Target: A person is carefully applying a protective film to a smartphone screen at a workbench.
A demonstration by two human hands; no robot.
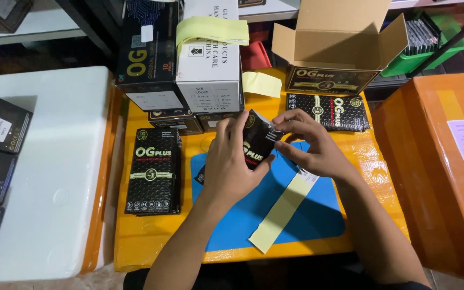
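Left hand: centre of frame, grip closed around the lower body of a small black packet, fingers wrapped over its left edge.
Right hand: just right of the packet, thumb and forefinger pinched on its top right corner, where a pale flap shows.
Packet: held upright and slightly tilted above the blue mat, clear of the surface.
Blue mat: lies centre-bottom on the yellow bench; a long pale yellow paper strip lies slantwise across it, its upper end under the right wrist.
Stack, left of mat: flat black packets piled neatly on the bench, apart from the hands.
Upper right of frame: an open cardboard box, flaps up; one more black packet lies in front of it.
Upper centre: a black carton and a white carton stand side by side, yellow strips draped over the white one.
Progress, as judged: one packet in hand with its top being worked; the left stack looks handled already, though which pile is finished cannot be told. The box interior is hidden.
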